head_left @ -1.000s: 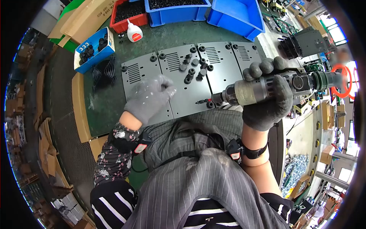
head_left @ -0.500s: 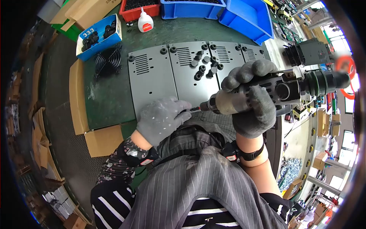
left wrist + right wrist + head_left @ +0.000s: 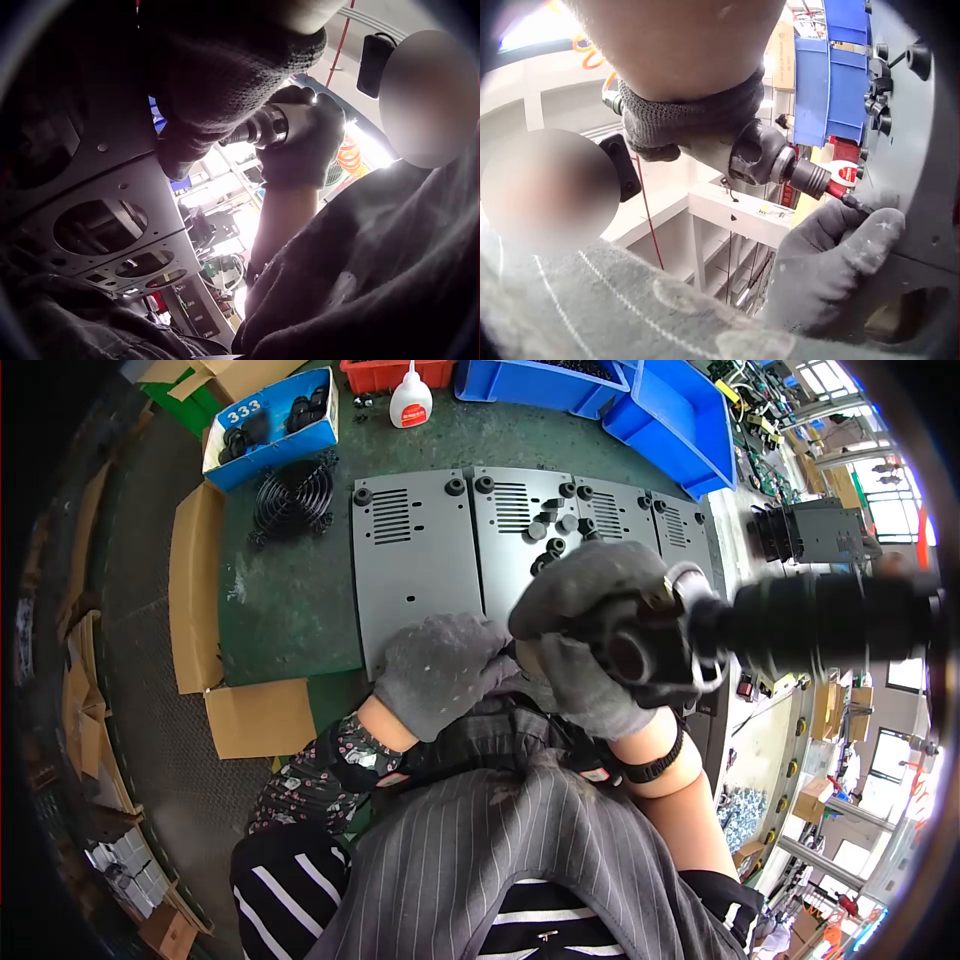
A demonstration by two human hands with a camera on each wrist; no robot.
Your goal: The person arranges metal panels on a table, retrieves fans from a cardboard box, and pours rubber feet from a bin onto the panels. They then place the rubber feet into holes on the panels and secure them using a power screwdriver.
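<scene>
My gloved right hand (image 3: 600, 595) grips a pneumatic screwdriver (image 3: 757, 154), its body level and its bit pointing left. At the front edge of the grey metal panels (image 3: 412, 565), my gloved left hand (image 3: 440, 665) has thumb and fingers together around the end of the bit. In the right wrist view they pinch a small dark piece (image 3: 859, 204) just beyond the red bit collar (image 3: 836, 189); its kind is mostly hidden by the fingers. Black rubber feet (image 3: 363, 496) sit at the panels' far corners, and several loose ones (image 3: 537, 532) lie on the second panel.
A round wire fan guard (image 3: 293, 500) lies left of the panels. Behind stand a blue-and-white box (image 3: 270, 445) of black parts, a white glue bottle (image 3: 411, 402), a red bin (image 3: 440, 374) and blue bins (image 3: 680, 425). Cardboard flaps (image 3: 260, 718) edge the bench at left.
The right hand has brought the screwdriver left and toward the body. My left hand has left its place over the panels and come to the bit's tip at their front edge.
</scene>
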